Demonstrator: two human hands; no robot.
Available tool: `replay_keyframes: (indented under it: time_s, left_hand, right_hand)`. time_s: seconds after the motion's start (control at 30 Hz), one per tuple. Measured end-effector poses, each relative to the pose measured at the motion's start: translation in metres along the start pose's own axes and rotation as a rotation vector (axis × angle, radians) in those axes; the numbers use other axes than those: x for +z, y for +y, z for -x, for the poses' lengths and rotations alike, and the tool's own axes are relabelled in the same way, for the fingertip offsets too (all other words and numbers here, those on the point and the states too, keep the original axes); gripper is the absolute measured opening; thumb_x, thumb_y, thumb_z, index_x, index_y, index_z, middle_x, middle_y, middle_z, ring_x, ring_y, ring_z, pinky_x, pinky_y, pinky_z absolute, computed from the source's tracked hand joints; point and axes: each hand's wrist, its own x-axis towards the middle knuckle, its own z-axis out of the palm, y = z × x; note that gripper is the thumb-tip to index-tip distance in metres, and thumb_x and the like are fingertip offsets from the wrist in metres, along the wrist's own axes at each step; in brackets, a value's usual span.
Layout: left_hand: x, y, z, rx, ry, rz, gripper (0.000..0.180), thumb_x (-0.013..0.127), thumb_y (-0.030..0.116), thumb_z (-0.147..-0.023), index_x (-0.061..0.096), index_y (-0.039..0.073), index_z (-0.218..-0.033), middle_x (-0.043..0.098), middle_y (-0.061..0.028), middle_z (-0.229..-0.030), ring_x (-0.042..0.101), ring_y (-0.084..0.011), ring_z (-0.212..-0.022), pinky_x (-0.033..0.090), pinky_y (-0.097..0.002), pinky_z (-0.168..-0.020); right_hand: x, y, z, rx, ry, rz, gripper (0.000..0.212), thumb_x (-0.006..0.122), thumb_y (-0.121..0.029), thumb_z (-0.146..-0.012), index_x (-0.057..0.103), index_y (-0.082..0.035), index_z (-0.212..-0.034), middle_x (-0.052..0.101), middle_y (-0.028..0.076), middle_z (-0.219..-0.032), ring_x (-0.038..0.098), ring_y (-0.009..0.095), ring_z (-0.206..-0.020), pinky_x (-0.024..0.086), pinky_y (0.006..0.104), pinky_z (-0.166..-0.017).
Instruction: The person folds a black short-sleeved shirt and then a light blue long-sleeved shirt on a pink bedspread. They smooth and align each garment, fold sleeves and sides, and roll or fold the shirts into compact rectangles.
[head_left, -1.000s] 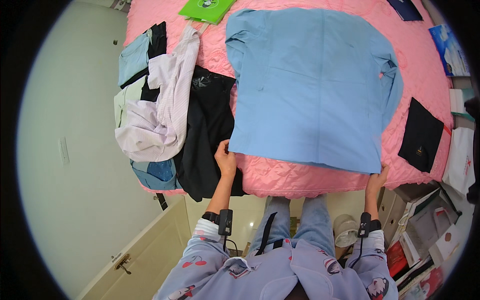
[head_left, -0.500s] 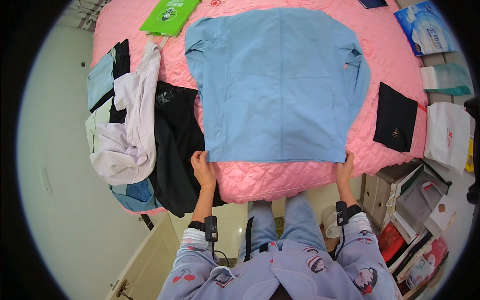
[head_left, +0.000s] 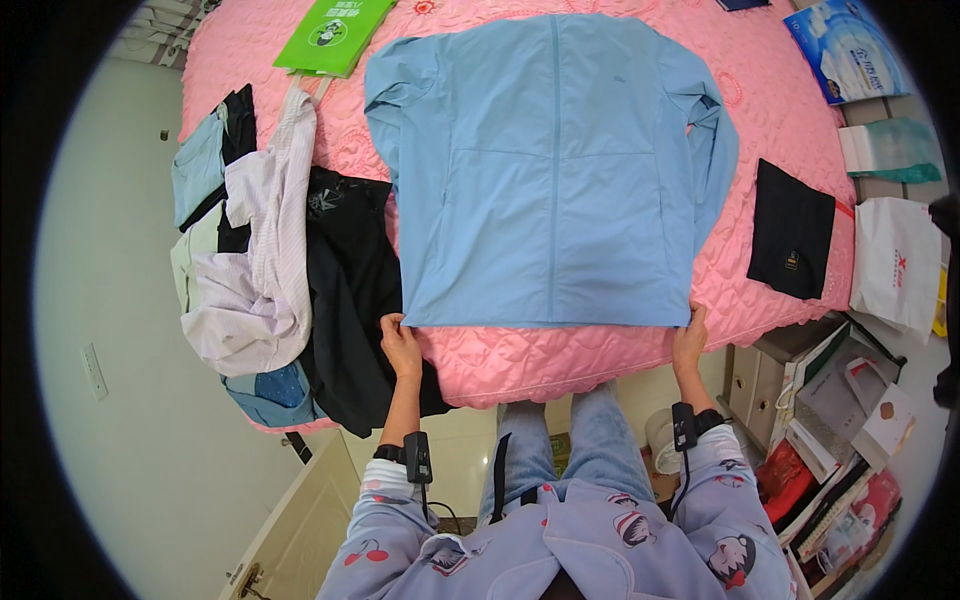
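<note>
A light blue zip jacket [head_left: 550, 180] lies spread flat on the pink quilted bedspread [head_left: 480, 365], its hem toward me and its front zip running down the middle. At the hem's left corner, my left hand [head_left: 401, 345] pinches the fabric between thumb and fingers. My right hand [head_left: 690, 338] grips the right corner of the same hem. The jacket's sleeves are bent in along its sides, the right one partly tucked behind the body.
Left of the jacket lie black clothing [head_left: 345, 280], a striped pale shirt [head_left: 265, 240] and other garments. A folded black garment [head_left: 790, 228] is at the right. A green bag [head_left: 335, 35] lies at the back. Paper bags [head_left: 850, 390] crowd the lower right beside a cabinet [head_left: 755, 390].
The hem's left corner has been pulled slightly left and down by my left hand, and the jacket looks smoother. My right hand has barely moved.
</note>
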Motion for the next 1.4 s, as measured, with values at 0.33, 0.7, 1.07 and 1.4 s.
replay_keyframes:
  time_s: [0.33,0.7,1.07,1.4]
  left_hand:
    - [0.002,0.02,-0.003,-0.109,0.067,-0.168,0.023,0.049,-0.013,-0.079,0.056,0.0,-0.097,0.063,-0.0165,-0.09,0.063,-0.0324,-0.084,0.049,-0.0397,-0.077]
    - [0.172,0.185,0.114,0.895,-0.659,-0.197,0.052,0.059,0.004,-0.074,0.055,0.002,-0.126,0.052,-0.0152,-0.135,0.044,-0.0336,-0.13,0.029,-0.052,-0.111]
    - [0.272,0.209,0.14,0.964,-0.903,-0.366,0.075,0.066,0.032,-0.081,0.035,0.022,-0.149,0.026,-0.0068,-0.158,0.019,-0.0273,-0.148,0.012,-0.0583,-0.117]
    - [0.275,0.206,0.135,0.924,-1.024,-0.345,0.084,0.07,0.038,-0.078,0.03,0.023,-0.151,0.021,-0.0054,-0.16,0.014,-0.0266,-0.149,0.009,-0.0579,-0.118]
  right_hand:
    - [-0.014,-0.001,-0.002,-0.086,-0.188,0.033,0.042,0.048,0.006,-0.077,0.05,-0.003,-0.118,0.062,0.021,-0.099,0.059,0.039,-0.091,0.045,0.0463,-0.079]
    - [-0.002,-0.065,-0.113,-0.206,-0.227,-0.202,0.019,0.067,-0.015,-0.085,0.062,0.0,-0.096,0.062,0.014,-0.083,0.059,0.027,-0.073,0.048,0.0367,-0.068]
    - [0.055,-0.092,-0.178,-0.115,-0.352,0.248,0.032,0.069,-0.032,-0.083,0.06,-0.001,-0.083,0.065,0.019,-0.082,0.063,0.039,-0.079,0.046,0.0487,-0.067]
    - [0.04,-0.085,-0.194,-0.483,-0.386,0.245,0.017,0.06,-0.018,-0.089,0.052,-0.003,-0.088,0.061,0.016,-0.086,0.062,0.038,-0.077,0.047,0.0485,-0.063]
